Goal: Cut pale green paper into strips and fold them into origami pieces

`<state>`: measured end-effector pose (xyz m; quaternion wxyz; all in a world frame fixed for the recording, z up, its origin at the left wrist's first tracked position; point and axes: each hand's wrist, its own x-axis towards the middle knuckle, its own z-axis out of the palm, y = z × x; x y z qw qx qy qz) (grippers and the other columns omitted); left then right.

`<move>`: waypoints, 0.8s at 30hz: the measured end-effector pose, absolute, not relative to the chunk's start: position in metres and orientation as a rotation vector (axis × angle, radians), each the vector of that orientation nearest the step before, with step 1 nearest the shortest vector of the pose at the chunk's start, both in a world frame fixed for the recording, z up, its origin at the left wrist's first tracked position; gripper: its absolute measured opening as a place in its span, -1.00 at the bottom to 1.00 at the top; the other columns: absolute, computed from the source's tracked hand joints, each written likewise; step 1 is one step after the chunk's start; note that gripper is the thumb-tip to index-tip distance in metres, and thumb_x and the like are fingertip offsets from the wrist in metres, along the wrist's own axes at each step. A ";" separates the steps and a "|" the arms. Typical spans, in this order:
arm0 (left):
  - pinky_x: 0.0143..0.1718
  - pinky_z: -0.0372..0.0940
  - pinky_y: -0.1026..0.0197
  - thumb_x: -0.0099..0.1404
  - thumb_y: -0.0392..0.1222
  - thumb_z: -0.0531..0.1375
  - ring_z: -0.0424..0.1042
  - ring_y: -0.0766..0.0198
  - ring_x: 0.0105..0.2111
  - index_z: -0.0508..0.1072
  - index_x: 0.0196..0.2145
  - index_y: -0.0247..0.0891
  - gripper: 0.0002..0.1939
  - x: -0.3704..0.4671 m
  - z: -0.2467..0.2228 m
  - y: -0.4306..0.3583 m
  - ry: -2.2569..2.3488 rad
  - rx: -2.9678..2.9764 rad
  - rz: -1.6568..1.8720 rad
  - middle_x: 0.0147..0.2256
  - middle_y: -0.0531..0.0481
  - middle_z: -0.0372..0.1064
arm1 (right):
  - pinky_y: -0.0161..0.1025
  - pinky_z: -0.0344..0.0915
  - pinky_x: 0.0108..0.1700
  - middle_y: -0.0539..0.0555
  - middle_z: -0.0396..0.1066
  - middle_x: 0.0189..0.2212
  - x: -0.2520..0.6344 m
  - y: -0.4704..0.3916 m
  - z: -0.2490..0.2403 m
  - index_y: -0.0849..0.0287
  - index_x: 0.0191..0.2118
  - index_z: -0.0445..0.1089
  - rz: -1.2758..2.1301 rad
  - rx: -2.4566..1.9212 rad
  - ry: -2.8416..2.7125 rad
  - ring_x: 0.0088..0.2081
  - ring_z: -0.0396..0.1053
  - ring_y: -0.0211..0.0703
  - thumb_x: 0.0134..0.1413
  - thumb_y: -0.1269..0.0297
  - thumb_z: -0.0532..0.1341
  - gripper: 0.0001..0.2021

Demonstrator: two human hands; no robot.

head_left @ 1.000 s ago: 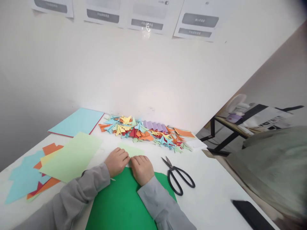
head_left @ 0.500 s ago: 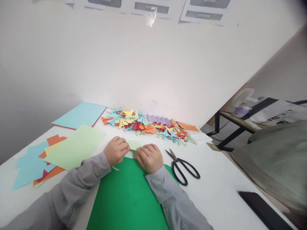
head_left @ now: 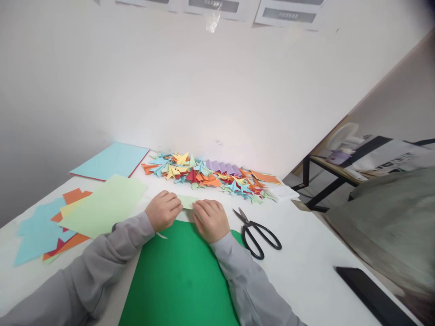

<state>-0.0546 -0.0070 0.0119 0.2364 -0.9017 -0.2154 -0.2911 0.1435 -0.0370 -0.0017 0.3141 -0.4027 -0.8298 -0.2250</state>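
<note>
A small strip of light green paper [head_left: 187,201] stretches between my two hands, above the far edge of a green sheet [head_left: 180,271]. My left hand [head_left: 163,211] pinches its left end, fingers curled. At the other end my right hand [head_left: 212,220] grips it with fingers bent over the edge; part of the strip is hidden beneath them. Black-handled scissors [head_left: 253,231] lie partly spread just right of my right hand. A thin white scrap [head_left: 161,236] rests by my left wrist.
Many small folded paper planes [head_left: 200,174] lie heaped along the wall, with a pleated purple paper [head_left: 223,167] among them. Coloured sheets and offcuts [head_left: 44,226] spread at the left, below a light blue stack [head_left: 110,160]. A black flat object [head_left: 370,294] sits near the right edge.
The whole view has shifted slightly, moving the table's contents a little up and left. Both hands keep hold of the light green strip in nearly the same pose.
</note>
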 end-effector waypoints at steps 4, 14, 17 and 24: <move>-0.38 0.09 0.13 0.25 -0.30 -0.04 0.24 0.23 -0.36 0.37 -0.40 -0.33 -0.79 -0.042 0.010 -0.015 -0.563 -2.507 -0.686 -0.45 -0.07 0.30 | -0.19 0.08 -0.13 0.09 0.43 -0.34 0.134 -0.038 -0.005 0.20 -0.29 0.38 -0.601 -0.974 -2.247 -0.26 0.25 -0.18 0.06 0.49 0.04 -0.81; -0.34 0.06 0.12 0.24 -0.24 0.00 0.27 0.22 -0.31 0.38 -0.32 -0.29 -0.82 -0.049 0.011 -0.007 -0.557 -2.509 -0.655 -0.41 -0.06 0.35 | -0.16 0.05 -0.13 0.05 0.46 -0.39 0.139 -0.038 -0.006 0.16 -0.31 0.41 -0.610 -1.056 -2.216 -0.30 0.26 -0.18 0.01 0.46 0.08 -0.81; -0.33 0.06 0.12 0.23 -0.25 0.01 0.28 0.22 -0.30 0.39 -0.32 -0.28 -0.83 -0.059 0.012 0.000 -0.596 -2.466 -0.700 -0.40 -0.05 0.38 | -0.17 0.05 -0.15 0.05 0.47 -0.39 0.145 -0.035 -0.007 0.16 -0.32 0.42 -0.606 -1.110 -2.151 -0.29 0.27 -0.18 -0.01 0.47 0.10 -0.82; -0.35 0.07 0.12 0.18 -0.29 0.06 0.31 0.21 -0.33 0.41 -0.34 -0.28 -0.86 -0.075 0.018 0.011 -0.631 -2.362 -0.772 -0.39 -0.03 0.43 | -0.20 0.07 -0.22 0.02 0.48 -0.42 0.151 -0.029 -0.007 0.17 -0.36 0.41 -0.670 -1.100 -2.034 -0.32 0.28 -0.18 -0.03 0.48 0.14 -0.86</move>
